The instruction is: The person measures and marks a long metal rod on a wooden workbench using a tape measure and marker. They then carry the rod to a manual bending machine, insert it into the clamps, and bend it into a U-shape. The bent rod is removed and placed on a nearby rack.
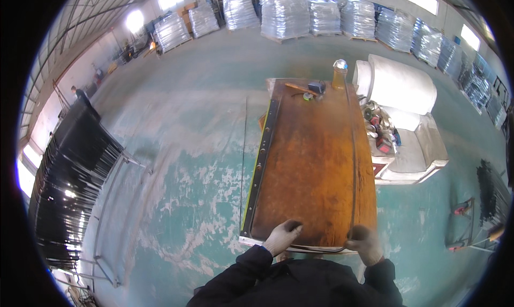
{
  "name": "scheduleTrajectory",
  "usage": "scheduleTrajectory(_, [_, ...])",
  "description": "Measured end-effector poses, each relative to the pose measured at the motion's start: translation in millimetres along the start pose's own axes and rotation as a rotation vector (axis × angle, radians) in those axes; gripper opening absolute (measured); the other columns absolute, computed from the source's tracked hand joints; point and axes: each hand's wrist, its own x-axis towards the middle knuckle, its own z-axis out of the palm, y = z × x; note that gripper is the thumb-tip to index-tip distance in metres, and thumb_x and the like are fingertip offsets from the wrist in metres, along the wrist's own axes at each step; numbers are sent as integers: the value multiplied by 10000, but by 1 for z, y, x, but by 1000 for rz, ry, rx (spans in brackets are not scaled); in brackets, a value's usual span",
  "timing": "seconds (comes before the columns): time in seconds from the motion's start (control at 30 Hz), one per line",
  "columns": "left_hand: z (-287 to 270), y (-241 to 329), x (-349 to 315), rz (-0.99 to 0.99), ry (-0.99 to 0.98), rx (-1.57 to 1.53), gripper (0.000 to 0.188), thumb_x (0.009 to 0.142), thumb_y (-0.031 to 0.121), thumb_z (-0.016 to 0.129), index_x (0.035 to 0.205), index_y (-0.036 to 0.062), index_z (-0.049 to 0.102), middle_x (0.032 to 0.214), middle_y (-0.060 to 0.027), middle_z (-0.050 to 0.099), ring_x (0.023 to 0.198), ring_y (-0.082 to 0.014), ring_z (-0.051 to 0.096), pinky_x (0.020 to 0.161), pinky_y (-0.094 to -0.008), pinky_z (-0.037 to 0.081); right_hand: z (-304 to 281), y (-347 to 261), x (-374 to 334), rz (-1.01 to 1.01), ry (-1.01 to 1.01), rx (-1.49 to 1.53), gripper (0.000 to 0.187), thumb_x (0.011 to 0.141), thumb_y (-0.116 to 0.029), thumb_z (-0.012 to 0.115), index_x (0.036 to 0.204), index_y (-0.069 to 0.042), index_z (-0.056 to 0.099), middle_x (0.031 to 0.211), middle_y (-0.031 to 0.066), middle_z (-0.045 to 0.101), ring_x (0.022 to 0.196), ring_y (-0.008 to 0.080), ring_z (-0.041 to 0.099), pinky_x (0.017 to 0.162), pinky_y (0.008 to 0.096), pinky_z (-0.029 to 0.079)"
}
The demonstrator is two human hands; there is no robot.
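Observation:
My left hand (pixel 282 238), in a pale glove with dark fingertips, is at the near left part of a worn brown wooden tabletop (pixel 310 162). Its fingers are curled; what they hold, if anything, is hidden. At the near right corner my right hand (pixel 367 246), gloved too and slightly blurred, closes on a thin dark rod (pixel 353 173). The rod runs along the table's right side and bends near that hand. Another stretch follows the near edge toward my left hand. A dark metal strip with holes (pixel 263 165) lines the table's left edge.
At the table's far end are a bottle (pixel 339 77), a green tape measure (pixel 307 96), a dark box (pixel 316 87) and a wooden-handled tool (pixel 296 87). A white armchair (pixel 404 141) with power tools (pixel 382 144) stands right. Black rods (pixel 75 173) fill a rack left; wrapped pallets (pixel 285 15) line the back.

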Motion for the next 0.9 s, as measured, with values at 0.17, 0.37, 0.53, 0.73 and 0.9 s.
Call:
scheduleTrajectory(0.17, [-10,116,-3,65,-266,-835,461,1212,231,668,1569,-57,636,1381,-173,786,1298,-287,757,1133,-439,606,52,-100,6,-240,-256,-226,382,917,-255,984,1094,13,777,931,112,741,850,193,700,798,368,586])
scheduleTrajectory(0.37, [-46,207,-31,166,-108,-779,264,1058,-17,683,1321,4,682,1187,-138,771,1108,-282,771,1035,-469,628,91,-115,10,-483,-279,-185,323,994,-222,914,1195,11,815,1076,217,831,1006,363,828,911,436,647])
scheduleTrajectory(0.53, [-62,234,-72,308,-171,-971,409,880,-150,599,1226,58,664,1151,-153,761,1071,-348,760,1002,-511,626,112,13,71,-207,-91,-369,450,1047,-305,891,1380,-27,770,1228,190,841,1086,323,822,988,418,639])
scheduleTrajectory(0.73, [-75,263,-107,416,-285,-1125,397,827,-73,649,1160,142,660,993,-68,673,880,-289,653,849,-447,520,124,209,164,-372,-309,-378,373,1090,-155,741,1449,-58,738,1142,180,826,1041,348,810,976,422,662])
scheduleTrajectory(0.9, [-99,234,-101,365,69,-741,311,983,22,709,1292,6,695,1060,-175,795,936,-345,795,853,-473,682,83,222,165,152,299,312,262,1125,-99,661,1345,-16,776,1033,148,823,955,301,813,891,404,658])
